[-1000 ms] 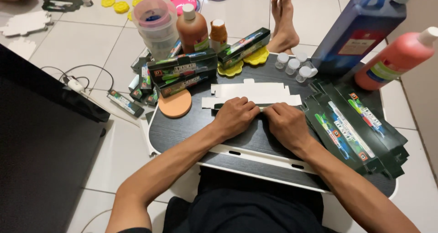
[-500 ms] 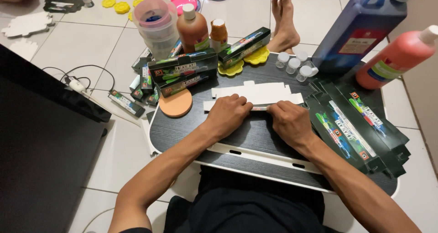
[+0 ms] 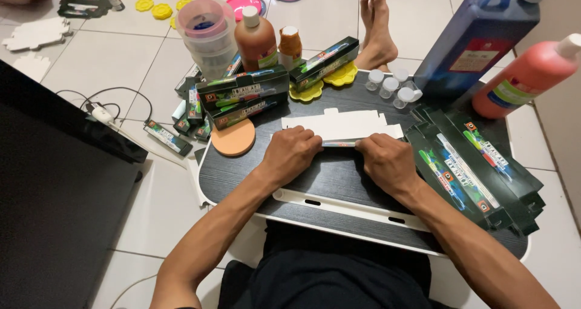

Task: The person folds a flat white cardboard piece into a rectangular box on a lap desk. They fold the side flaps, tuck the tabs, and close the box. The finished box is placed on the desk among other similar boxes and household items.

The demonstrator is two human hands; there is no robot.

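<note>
Both hands press a flat white carton blank on the lap tray.

Head view: the left hand (image 3: 290, 154) and right hand (image 3: 387, 157) sit knuckles-up on the dark lap tray (image 3: 339, 176), fingers curled narrow over the near edge of the white carton blank (image 3: 339, 126), pinning it flat at the tray's middle; a thin strip shows between the hands, though whether they pinch it I cannot tell. Unfolded green cartons (image 3: 472, 170) fan out at the tray's right edge, within reach. Folded green boxes (image 3: 245, 94) stack at its far left, and small clear vials (image 3: 390, 85) cluster at its far edge.
</note>
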